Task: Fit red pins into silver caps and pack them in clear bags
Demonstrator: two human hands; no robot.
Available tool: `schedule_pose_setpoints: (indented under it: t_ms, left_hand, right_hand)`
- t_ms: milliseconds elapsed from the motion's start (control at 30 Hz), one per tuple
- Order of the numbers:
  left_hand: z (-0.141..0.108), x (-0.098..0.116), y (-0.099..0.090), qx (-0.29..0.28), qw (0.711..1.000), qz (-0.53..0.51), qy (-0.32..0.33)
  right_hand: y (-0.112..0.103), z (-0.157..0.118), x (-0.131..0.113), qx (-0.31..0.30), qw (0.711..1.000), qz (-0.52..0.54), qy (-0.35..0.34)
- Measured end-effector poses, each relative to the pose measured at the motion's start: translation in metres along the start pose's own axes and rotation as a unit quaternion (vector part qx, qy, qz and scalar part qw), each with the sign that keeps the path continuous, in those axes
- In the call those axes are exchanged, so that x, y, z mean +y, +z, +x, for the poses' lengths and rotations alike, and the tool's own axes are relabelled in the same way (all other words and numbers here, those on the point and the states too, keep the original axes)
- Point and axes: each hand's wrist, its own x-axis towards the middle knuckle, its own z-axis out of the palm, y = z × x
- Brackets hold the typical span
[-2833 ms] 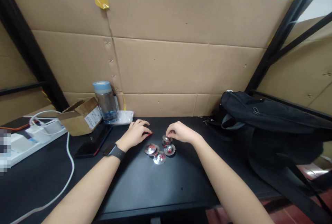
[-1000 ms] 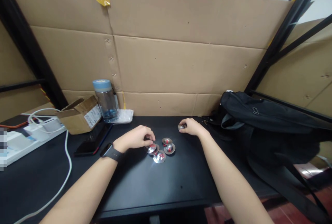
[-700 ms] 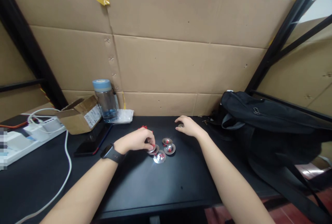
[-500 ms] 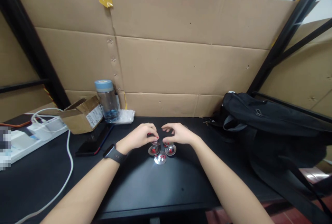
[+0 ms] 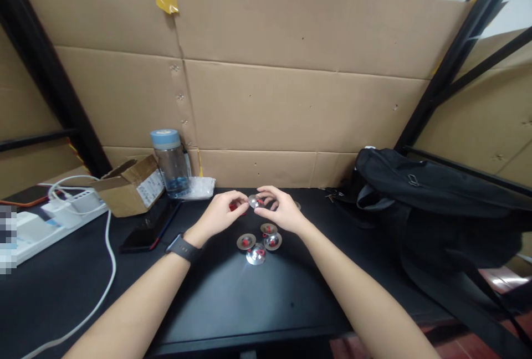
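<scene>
A small silver disc with a domed centre and red cord (image 5: 254, 201) is held up between my hands. The thumb and fingertips of my left hand (image 5: 226, 212) pinch its left edge, and something red shows behind them. My right hand (image 5: 280, 209) curls round the disc's right side, thumb below and fingers above. Nearer me on the black table (image 5: 220, 303) lie several similar discs: one on the left (image 5: 246, 242), one at the front (image 5: 256, 254), one on the right (image 5: 272, 241) and one behind it (image 5: 269, 229). Another disc (image 5: 297, 205) is partly hidden behind my right hand.
At the left stand an open cardboard box (image 5: 127, 187), a bottle with a blue lid (image 5: 171, 165) and a black phone (image 5: 147, 229). A white power strip (image 5: 62, 220) and cable are further left. A black backpack (image 5: 436, 198) lies at the right; cardboard (image 5: 266, 104) forms the back wall.
Both hands have lifted slightly and moved away from the near discs, bringing one disc up between them. The disc behind the right one is now uncovered.
</scene>
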Motion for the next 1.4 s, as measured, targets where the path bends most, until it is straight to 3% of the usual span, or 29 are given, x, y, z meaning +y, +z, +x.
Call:
schedule_pose_setpoints:
  t_ms: [67, 233, 400, 533, 667, 767, 900, 1067, 1400]
  left_hand:
    - [0.000, -0.004, 0.003, -0.018, 1.000, -0.023, 0.007]
    - [-0.002, 0.002, 0.010, 0.004, 0.999, -0.039, 0.023]
    - [-0.001, 0.006, 0.000, 0.027, 0.999, 0.008, 0.022]
    - [0.001, -0.010, -0.014, 0.008, 0.989, 0.146, 0.018]
    - [0.001, -0.024, -0.020, -0.037, 0.955, 0.293, 0.015]
    - [0.001, -0.024, -0.018, -0.057, 0.944, 0.326, 0.013]
    - [0.001, -0.020, -0.017, -0.067, 0.932, 0.355, 0.019]
    - [0.000, -0.022, -0.019, -0.081, 0.925, 0.370, 0.007]
    - [-0.001, -0.021, -0.018, -0.114, 0.946, 0.302, 0.019]
  right_hand:
    - [0.003, 0.000, 0.000, -0.002, 1.000, 0.029, 0.003]
    - [0.008, -0.002, -0.007, -0.029, 0.999, 0.024, -0.025]
    - [0.001, -0.001, -0.013, -0.015, 0.999, -0.003, -0.052]
    - [-0.026, 0.002, -0.005, 0.015, 0.998, -0.055, -0.041]
    - [-0.064, 0.003, 0.016, 0.002, 0.974, -0.224, 0.025]
    - [-0.082, 0.001, 0.035, -0.035, 0.947, -0.303, 0.105]
    - [-0.090, -0.001, 0.054, -0.085, 0.942, -0.294, 0.139]
    - [-0.092, -0.002, 0.066, -0.111, 0.937, -0.295, 0.148]
    - [-0.093, -0.002, 0.068, -0.123, 0.927, -0.315, 0.164]
